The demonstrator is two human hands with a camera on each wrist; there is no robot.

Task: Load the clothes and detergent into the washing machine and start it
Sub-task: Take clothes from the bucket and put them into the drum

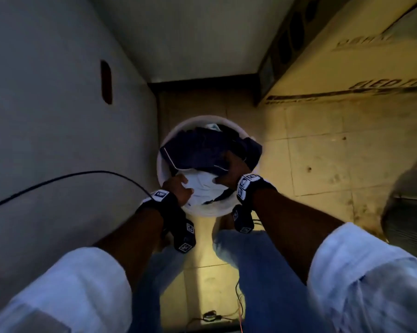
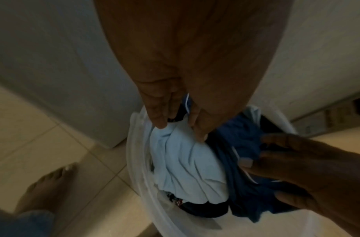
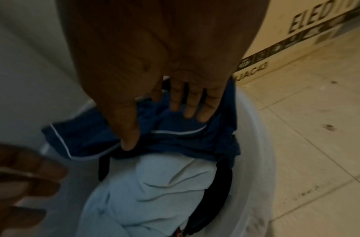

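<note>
A white bucket (image 1: 160, 169) stands on the tiled floor between my feet, full of clothes. A navy garment with white piping (image 1: 197, 150) lies on top at the far side. A light blue garment (image 1: 202, 188) lies at the near side. My left hand (image 1: 178, 188) pinches the light blue garment (image 2: 185, 160) at the bucket's near-left rim, thumb and fingers closed on its fold. My right hand (image 1: 231, 169) grips the navy garment (image 3: 175, 144), fingers spread over it and thumb at its near edge. No detergent is in view.
A tall pale panel (image 1: 58, 116) with a dark slot rises close on the left of the bucket. A cardboard box (image 1: 346, 68) with dark lettering leans at the right. A black cable (image 1: 82, 175) runs to my left wrist. Loose wires (image 1: 212, 317) lie on the floor near me.
</note>
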